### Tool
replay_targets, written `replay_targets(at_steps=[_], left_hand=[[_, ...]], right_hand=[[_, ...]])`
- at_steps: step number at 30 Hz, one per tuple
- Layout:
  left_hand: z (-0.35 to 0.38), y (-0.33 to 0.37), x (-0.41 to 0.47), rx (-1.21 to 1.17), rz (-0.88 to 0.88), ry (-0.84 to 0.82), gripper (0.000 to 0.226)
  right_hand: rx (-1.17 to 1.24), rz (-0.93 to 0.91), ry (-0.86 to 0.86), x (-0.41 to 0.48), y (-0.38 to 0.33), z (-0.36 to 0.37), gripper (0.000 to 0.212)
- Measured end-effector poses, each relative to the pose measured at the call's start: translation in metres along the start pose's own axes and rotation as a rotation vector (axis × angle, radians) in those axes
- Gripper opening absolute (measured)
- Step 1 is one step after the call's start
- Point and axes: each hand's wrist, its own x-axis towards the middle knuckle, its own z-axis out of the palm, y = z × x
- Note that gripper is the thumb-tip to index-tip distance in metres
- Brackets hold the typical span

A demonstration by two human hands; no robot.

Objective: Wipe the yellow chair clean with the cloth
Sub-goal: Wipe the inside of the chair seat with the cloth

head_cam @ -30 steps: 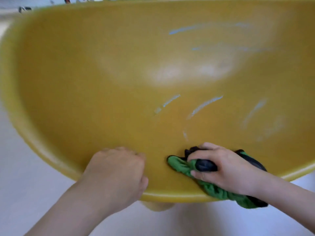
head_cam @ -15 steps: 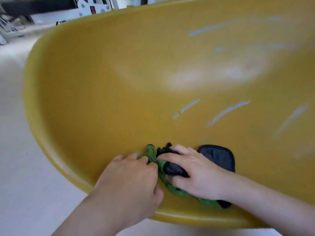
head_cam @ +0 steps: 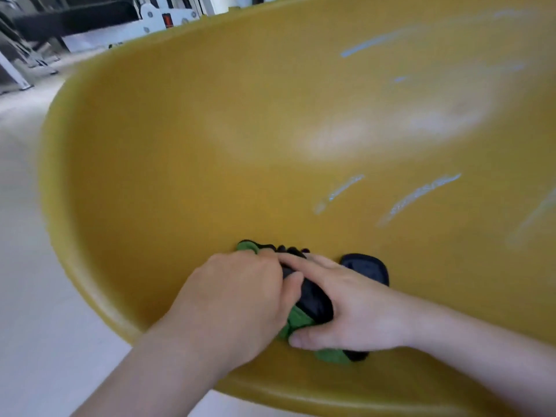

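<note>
The cloth point(head_cam: 301, 322) (green and black, bunched) is judged soft and light, so it will crumple and slip under a loose hold. It is best gathered into a wad and taken across its middle, with the palm pressed down on it. The chair point(head_cam: 210, 164) is judged stiff and smooth, a hard shell on which the cloth will glide readily. Pale streaks point(head_cam: 418, 195) are seen further up the seat, well apart from the cloth.

The cloth is found low in the shell, just inside the near rim, and it is held by both hands. The left hand point(head_cam: 237, 299) is curled over its left end, thumb laid on the dark fold. The right hand point(head_cam: 355, 308) is half closed round the wad — forefinger stretched over the top, thumb tucked beneath — and a dark flap is left flat beyond its knuckles.
</note>
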Motion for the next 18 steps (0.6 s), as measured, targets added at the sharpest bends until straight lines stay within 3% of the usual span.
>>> replay_targets(at_steps=[3, 5, 8, 11, 13, 16, 18], left_hand=[[0.004, 0.016, 0.015, 0.013, 0.015, -0.114, 0.059], [0.005, 0.018, 0.028, 0.041, 0.066, -0.12, 0.054], [-0.003, 0.006, 0.049, 0.052, 0.087, -0.054, 0.022], [-0.008, -0.006, 0.064, 0.215, 0.056, 0.055, 0.023], [-0.006, -0.006, 0.063, 0.172, 0.057, -0.091, 0.033], [0.005, 0.012, 0.051, 0.134, 0.024, -0.5, 0.078], [0.015, 0.021, 0.046, 0.245, 0.011, -0.508, 0.076]], right_hand=[[0.356, 0.09, -0.015, -0.004, 0.012, -0.024, 0.097], [0.245, 0.126, -0.031, -0.01, 0.022, -0.034, 0.085], [-0.118, 0.145, 0.014, -0.018, 0.03, -0.042, 0.067], [-0.018, 0.146, -0.011, -0.016, 0.028, -0.037, 0.053], [0.173, 0.137, -0.127, -0.015, 0.03, -0.035, 0.046], [0.278, 0.129, -0.144, -0.017, 0.046, -0.046, 0.039], [0.132, 0.134, -0.03, -0.019, 0.055, -0.048, 0.041]])
